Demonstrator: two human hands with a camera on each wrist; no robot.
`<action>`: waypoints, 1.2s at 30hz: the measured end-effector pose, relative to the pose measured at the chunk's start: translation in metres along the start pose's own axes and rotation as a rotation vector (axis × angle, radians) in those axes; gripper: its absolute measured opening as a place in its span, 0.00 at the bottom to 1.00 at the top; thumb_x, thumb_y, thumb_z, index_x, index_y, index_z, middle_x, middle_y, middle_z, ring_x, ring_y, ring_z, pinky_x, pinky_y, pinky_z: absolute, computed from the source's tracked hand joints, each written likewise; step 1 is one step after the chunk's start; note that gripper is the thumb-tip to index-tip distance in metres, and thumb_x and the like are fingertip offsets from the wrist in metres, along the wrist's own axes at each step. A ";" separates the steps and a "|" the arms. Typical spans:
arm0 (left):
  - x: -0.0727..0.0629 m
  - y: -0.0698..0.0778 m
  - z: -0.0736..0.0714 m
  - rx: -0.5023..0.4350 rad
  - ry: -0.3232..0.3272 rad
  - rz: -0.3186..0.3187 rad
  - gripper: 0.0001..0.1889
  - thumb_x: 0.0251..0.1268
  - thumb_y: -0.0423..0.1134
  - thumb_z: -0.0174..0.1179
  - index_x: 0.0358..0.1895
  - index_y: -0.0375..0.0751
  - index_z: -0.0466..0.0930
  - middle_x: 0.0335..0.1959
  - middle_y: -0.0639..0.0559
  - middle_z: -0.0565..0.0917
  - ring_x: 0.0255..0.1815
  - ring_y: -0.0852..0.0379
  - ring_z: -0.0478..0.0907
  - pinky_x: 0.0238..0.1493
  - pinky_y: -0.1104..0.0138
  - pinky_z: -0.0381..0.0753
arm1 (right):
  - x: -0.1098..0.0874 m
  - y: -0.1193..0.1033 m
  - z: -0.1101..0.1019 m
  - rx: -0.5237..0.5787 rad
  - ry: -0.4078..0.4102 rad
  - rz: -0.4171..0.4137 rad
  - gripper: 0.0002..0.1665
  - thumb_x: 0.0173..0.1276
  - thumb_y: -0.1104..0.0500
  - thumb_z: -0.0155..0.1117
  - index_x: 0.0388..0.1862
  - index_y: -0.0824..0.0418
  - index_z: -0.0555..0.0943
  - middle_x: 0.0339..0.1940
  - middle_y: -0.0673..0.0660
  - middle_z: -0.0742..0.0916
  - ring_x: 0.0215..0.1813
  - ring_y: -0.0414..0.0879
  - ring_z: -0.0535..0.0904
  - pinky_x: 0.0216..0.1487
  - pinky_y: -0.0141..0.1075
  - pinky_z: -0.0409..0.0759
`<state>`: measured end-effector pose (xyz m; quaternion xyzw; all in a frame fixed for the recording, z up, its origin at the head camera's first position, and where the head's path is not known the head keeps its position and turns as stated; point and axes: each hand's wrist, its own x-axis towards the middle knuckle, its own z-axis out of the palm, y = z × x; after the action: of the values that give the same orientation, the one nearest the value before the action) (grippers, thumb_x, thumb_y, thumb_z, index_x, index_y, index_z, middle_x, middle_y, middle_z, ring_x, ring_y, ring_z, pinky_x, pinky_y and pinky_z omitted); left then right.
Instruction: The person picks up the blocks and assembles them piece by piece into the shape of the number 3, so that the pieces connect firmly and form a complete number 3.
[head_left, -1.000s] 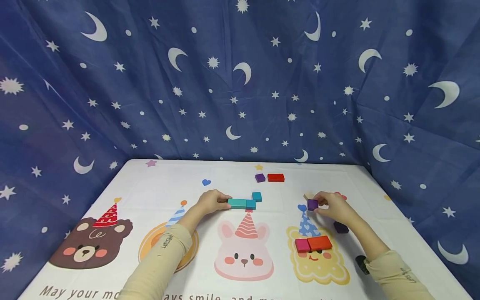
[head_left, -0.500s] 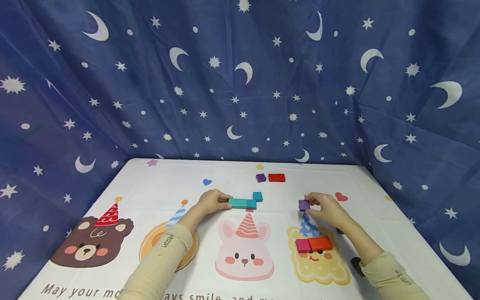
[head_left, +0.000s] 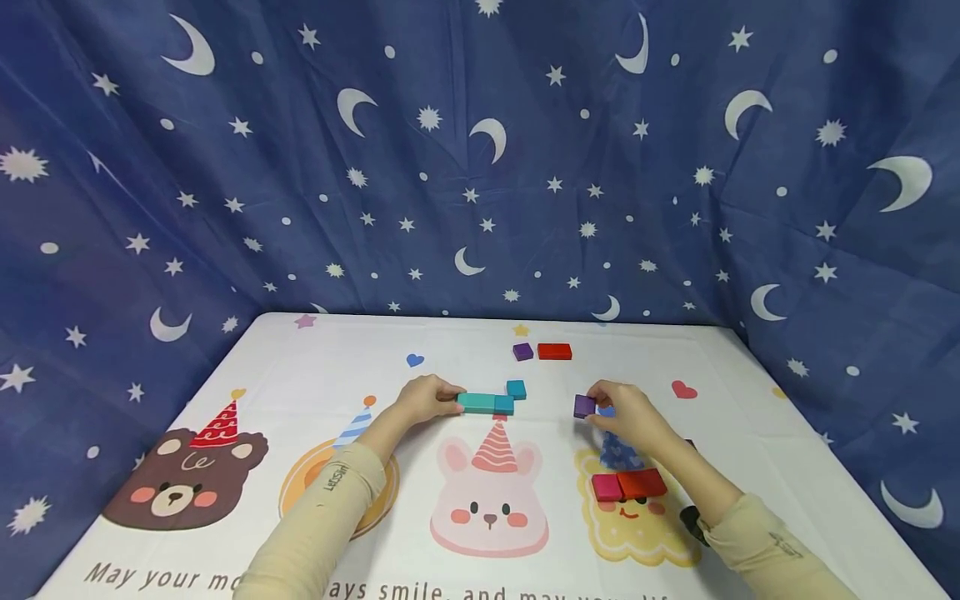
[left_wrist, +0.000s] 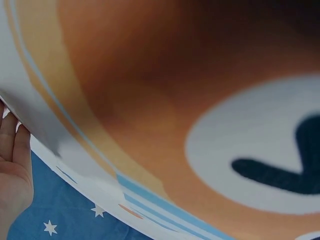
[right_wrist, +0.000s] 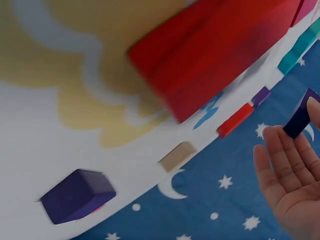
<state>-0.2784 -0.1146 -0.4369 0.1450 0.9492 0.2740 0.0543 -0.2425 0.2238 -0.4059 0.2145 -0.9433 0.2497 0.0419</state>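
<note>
My left hand [head_left: 426,400] pinches the left end of a long teal block [head_left: 477,403] lying on the table. A small blue block [head_left: 504,405] abuts the teal block's right end. Just behind it, a blue-teal square block [head_left: 516,389] touches its back edge or nearly so. Between thumb and fingertips, my right hand [head_left: 624,410] holds a purple block [head_left: 584,407], right of the blue blocks and apart from them. The right wrist view also shows this purple block [right_wrist: 301,115] in the hand [right_wrist: 295,185]. In the left wrist view only part of the left hand [left_wrist: 15,170] appears, its fingertips hidden.
Farther back lie another purple block [head_left: 522,352] and a red block [head_left: 555,352]. A pink block [head_left: 607,487] and a red-orange block [head_left: 642,483] sit in front of the right hand. The right wrist view shows a beige block [right_wrist: 177,156] and a dark purple block [right_wrist: 77,196].
My right hand has carried the purple block leftward, away from the beige block and closer to the blue ones. The left hand stays on the teal block.
</note>
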 end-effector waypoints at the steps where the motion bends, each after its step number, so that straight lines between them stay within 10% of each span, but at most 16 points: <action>1: 0.000 0.000 0.000 0.001 -0.001 -0.002 0.18 0.56 0.46 0.66 0.51 0.48 0.83 0.51 0.47 0.84 0.58 0.47 0.77 0.59 0.52 0.73 | 0.000 -0.002 0.001 -0.001 0.001 -0.006 0.15 0.54 0.64 0.71 0.40 0.66 0.80 0.35 0.57 0.86 0.39 0.52 0.81 0.46 0.46 0.82; 36: 0.000 0.001 -0.001 -0.013 0.000 -0.011 0.18 0.56 0.46 0.66 0.51 0.48 0.83 0.49 0.49 0.85 0.57 0.47 0.78 0.61 0.52 0.72 | 0.039 -0.052 0.041 -0.009 -0.149 0.022 0.13 0.52 0.64 0.73 0.37 0.63 0.80 0.34 0.55 0.85 0.39 0.47 0.79 0.42 0.36 0.82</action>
<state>-0.2780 -0.1140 -0.4357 0.1394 0.9481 0.2801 0.0568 -0.2545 0.1485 -0.4111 0.2219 -0.9473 0.2292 -0.0301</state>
